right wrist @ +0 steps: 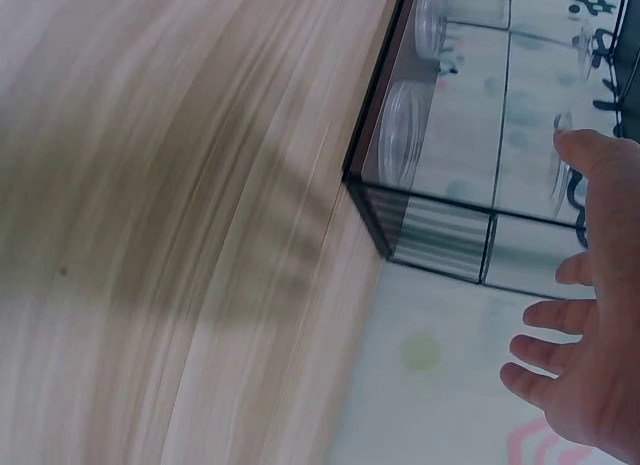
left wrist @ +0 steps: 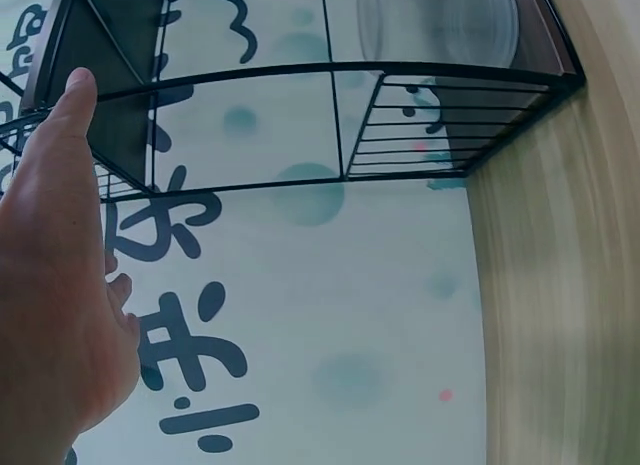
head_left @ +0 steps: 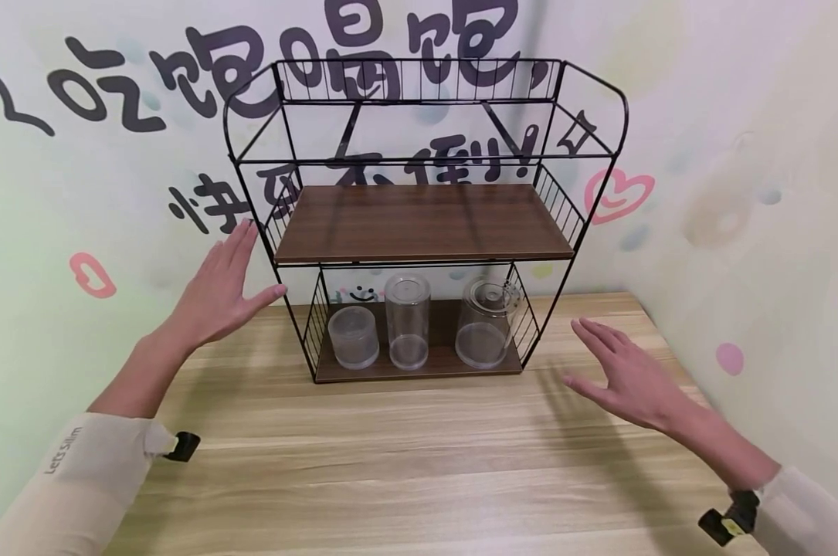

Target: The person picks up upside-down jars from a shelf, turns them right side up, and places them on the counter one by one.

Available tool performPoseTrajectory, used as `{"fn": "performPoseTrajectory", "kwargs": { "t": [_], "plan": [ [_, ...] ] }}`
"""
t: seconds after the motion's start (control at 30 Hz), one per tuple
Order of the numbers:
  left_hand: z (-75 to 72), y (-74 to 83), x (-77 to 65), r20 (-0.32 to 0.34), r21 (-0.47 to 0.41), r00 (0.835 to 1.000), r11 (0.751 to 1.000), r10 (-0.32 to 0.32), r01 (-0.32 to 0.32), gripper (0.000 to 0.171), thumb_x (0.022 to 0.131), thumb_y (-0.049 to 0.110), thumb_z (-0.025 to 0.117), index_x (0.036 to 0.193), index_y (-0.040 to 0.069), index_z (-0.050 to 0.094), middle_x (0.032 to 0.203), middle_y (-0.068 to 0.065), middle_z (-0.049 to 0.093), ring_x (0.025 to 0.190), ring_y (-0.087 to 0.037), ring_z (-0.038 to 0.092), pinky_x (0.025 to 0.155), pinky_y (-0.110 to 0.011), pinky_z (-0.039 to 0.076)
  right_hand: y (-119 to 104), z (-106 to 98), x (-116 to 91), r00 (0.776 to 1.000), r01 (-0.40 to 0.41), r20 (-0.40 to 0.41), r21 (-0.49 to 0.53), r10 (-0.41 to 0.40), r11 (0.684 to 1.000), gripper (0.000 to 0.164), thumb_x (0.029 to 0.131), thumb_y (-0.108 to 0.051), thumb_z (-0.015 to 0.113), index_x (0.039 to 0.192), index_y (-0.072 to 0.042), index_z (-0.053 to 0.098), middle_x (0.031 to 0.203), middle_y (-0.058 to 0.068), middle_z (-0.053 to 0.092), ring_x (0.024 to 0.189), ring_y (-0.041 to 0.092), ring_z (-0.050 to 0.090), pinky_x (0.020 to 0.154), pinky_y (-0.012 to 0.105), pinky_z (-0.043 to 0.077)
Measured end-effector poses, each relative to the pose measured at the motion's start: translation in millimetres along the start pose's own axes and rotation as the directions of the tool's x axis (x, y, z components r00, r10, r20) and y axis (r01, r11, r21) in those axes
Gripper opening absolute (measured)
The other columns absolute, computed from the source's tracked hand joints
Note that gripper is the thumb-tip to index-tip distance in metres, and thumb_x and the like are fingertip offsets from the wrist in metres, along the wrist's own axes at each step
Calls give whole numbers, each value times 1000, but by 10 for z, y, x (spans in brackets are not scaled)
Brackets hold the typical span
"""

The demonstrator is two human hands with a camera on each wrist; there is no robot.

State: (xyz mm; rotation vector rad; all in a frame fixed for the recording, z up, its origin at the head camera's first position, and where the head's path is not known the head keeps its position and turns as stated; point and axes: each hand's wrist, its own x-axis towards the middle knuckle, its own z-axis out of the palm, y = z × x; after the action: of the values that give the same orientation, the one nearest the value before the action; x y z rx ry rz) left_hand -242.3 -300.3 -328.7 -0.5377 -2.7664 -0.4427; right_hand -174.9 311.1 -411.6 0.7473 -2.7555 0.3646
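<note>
A rack of thin black metal wire point(head_left: 425, 261) stands upright on a light wood-grain table point(head_left: 405, 463), near the white wall point(head_left: 745, 232) which bears large black written characters and coloured spots. It carries a dark brown wood-grain upper board point(head_left: 425, 224) and a similar brown lower board point(head_left: 442, 340). On the lower board three transparent, colourless round containers are placed in a row: a short one point(head_left: 354, 337) at the left, a tall narrow one point(head_left: 408, 320) just beside it, and a wider one point(head_left: 488, 324) at the right, separated by a bare part of the board. The person's left hand point(head_left: 224, 297) is raised at the left side of the rack, its fingers extended and the thumb spread away from them; the thumb tip overlaps the front left post in the head view, but I cannot tell whether it touches. The right hand point(head_left: 630, 378) is above the table, to the right of the rack and apart from it, also with extended fingers. Both hands are released and grasp nothing. The sleeves point(head_left: 78, 479) are pale, and the left one carries small grey lettering.
</note>
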Motion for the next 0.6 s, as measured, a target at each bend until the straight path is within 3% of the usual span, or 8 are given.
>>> {"fn": "performPoseTrajectory", "kwargs": {
  "t": [0.2, 0.37, 0.5, 0.6],
  "plan": [
    [-37, 62, 26, -54, -130, 998, 991, -21, 14, 103, 102, 54, 63, 171, 9, 1, 178, -16, 6, 163, -41, 10, 135, -55, 10, -197, -42, -6, 1000, -24, 22, 57, 23, 998, 89, 93, -47, 79, 162, -5, 41, 158, 22, 49, 141, 47, 48, 104, 70, 49],
    [-72, 130, 68, -74, -266, 995, 963, -67, 45, 102, 102, 49, 65, 171, 13, 1, 179, -12, 5, 164, -36, 8, 134, -58, 10, -343, -61, 11, 999, -24, 26, 90, 21, 996, 89, 94, -47, 79, 164, -9, 39, 156, 21, 50, 140, 45, 50, 106, 68, 49],
    [-107, 201, 92, -81, -416, 990, 907, -116, 72, 100, 101, 44, 67, 172, 16, 2, 179, -6, 5, 164, -30, 8, 134, -56, 9, -439, -45, 48, 1000, -10, -3, 108, 10, 994, 89, 93, -45, 80, 164, -10, 40, 156, 20, 52, 139, 42, 51, 107, 65, 49],
    [-128, 256, 111, -82, -538, 987, 840, -138, 73, 99, 101, 36, 69, 172, 18, 3, 178, -2, 8, 164, -24, 9, 136, -45, 10, -497, -25, 101, 999, 12, -42, 116, -7, 993, 89, 91, -42, 82, 163, -8, 41, 157, 19, 51, 140, 42, 51, 108, 63, 49]
  ]
}}
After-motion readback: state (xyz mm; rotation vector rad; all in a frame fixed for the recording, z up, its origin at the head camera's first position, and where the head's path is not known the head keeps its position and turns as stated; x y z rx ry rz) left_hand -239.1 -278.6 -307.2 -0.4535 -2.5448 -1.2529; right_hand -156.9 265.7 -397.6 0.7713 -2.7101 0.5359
